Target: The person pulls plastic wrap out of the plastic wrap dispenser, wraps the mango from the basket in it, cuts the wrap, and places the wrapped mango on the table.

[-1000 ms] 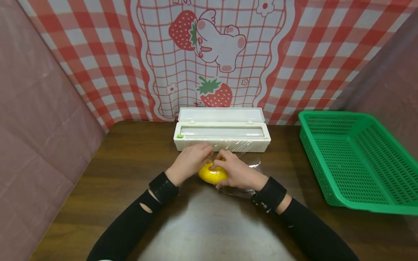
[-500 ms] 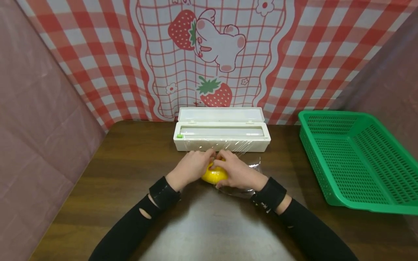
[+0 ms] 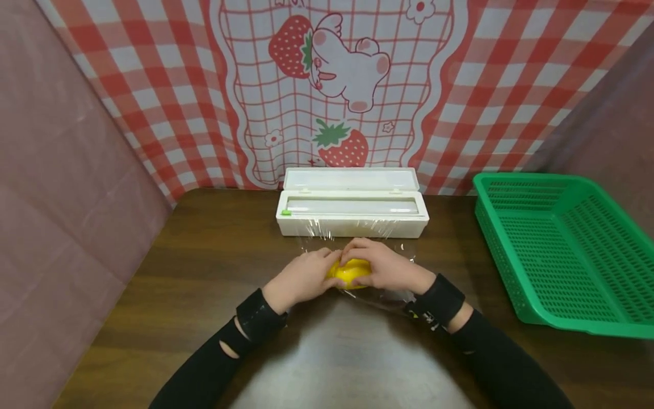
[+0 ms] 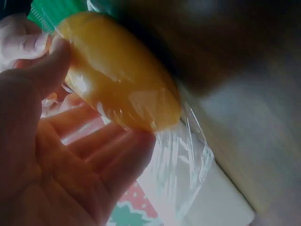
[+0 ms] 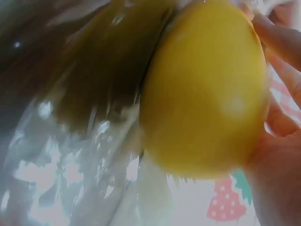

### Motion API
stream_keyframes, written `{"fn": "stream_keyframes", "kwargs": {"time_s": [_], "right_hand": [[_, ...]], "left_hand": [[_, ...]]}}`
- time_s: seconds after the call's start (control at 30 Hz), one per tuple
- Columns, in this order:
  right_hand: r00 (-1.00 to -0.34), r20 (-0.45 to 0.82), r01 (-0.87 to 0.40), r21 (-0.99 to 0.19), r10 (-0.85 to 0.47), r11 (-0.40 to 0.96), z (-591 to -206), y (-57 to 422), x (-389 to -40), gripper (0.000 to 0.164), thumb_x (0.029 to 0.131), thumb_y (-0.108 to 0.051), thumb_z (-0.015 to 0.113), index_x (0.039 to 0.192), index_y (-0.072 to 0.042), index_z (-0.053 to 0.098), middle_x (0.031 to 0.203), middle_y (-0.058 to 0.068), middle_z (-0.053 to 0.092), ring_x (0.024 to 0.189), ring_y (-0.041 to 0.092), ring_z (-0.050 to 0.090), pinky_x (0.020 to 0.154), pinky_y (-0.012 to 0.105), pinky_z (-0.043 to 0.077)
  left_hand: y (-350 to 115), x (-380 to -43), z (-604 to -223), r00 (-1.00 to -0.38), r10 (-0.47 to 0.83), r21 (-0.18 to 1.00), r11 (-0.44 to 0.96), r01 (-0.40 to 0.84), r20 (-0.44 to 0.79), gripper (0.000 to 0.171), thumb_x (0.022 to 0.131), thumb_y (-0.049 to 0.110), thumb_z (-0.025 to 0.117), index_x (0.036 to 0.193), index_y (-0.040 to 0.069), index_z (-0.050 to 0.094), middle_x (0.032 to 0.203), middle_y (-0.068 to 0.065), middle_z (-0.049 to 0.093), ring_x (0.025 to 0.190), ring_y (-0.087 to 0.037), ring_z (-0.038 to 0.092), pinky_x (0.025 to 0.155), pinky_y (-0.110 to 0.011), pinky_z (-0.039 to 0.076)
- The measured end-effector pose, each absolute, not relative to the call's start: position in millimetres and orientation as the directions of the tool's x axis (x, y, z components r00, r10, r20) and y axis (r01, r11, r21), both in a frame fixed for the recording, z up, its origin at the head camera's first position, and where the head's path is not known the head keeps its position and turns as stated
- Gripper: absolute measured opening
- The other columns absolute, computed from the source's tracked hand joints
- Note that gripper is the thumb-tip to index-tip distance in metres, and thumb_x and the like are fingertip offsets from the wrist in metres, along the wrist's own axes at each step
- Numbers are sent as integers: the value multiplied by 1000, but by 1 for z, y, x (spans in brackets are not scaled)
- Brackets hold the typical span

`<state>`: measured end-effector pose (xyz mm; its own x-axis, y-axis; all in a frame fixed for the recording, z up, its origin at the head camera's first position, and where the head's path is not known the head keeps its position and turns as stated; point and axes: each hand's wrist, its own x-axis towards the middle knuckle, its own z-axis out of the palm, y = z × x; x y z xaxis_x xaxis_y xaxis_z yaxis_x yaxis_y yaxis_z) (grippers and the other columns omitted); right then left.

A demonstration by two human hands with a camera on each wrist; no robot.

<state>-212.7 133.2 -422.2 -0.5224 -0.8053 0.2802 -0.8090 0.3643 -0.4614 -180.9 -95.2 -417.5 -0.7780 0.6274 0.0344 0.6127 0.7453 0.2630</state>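
Observation:
Both hands hold a smooth yellow oval fruit (image 3: 352,274) in front of the white box. The left hand (image 3: 306,275) grips its left end, fingers at the far side and thumb at the near side. From the right, the right hand (image 3: 390,267) curls round the other end. Clear cling film (image 3: 378,300) spreads under and to the right of the fruit. In the left wrist view, film (image 4: 174,155) lies wrinkled over the fruit (image 4: 122,75) and trails off its end. Shiny film (image 5: 89,160) also shows beside the fruit (image 5: 202,94) in the right wrist view.
Behind the hands stands a white cling film dispenser (image 3: 352,228), lid raised, with film reaching from its front edge. A green slotted basket (image 3: 511,284) is at the right of the wooden table (image 3: 204,244). A red checked cloth (image 3: 168,102) hangs behind.
Hands and fruit have shifted a little to the right, and the left thumb has come round to the fruit's near side. The head view has also shifted slightly.

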Motion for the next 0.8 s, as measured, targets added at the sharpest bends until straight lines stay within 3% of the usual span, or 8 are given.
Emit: {"fn": "stream_keyframes", "kwargs": {"time_s": [0.2,0.33,0.43,0.53,0.67,0.8], "right_hand": [[-637,245,-724,-517,-731,457,-404,173,-194,29,85,-19,82,110,-14,70,110,-2,61,96,18,59,81,39,54],[-698,138,-659,-506,-703,556,-398,204,-176,31,82,-30,84,104,-15,69,85,-8,59,75,13,56,67,30,51],[-700,20,-637,-467,-713,613,-404,220,-164,30,80,-37,84,96,-19,65,72,-11,50,62,6,48,58,24,43],[-690,-68,-627,-441,-720,642,-413,230,-155,27,80,-34,84,90,-22,62,67,-13,46,59,1,44,55,23,40],[-677,-101,-632,-430,-730,645,-426,235,-152,20,86,-23,80,86,-24,61,69,-17,46,61,1,45,57,23,41],[-660,-116,-638,-435,-742,636,-433,235,-152,23,92,-18,73,79,-24,55,70,-17,45,63,2,44,60,23,40]], "left_hand": [[-91,-178,-419,-800,600,224,776,590,27,70,93,51,65,142,4,51,126,-15,62,105,-29,64,90,-43,52],[-90,-178,-418,-802,597,231,777,586,24,71,93,51,65,143,4,49,127,-15,61,108,-30,63,91,-44,52],[-90,-179,-418,-808,589,237,784,574,5,71,93,51,64,145,4,48,129,-15,60,109,-29,63,92,-44,51],[-89,-180,-418,-810,586,236,788,568,-6,72,93,52,64,145,5,48,130,-14,60,110,-28,62,93,-43,51],[-89,-182,-419,-810,587,239,786,569,-3,71,92,51,66,145,5,49,128,-13,61,108,-27,62,92,-42,51],[-89,-184,-420,-806,591,240,784,573,-8,71,92,51,66,145,6,49,127,-13,61,107,-26,62,91,-41,52]]}}
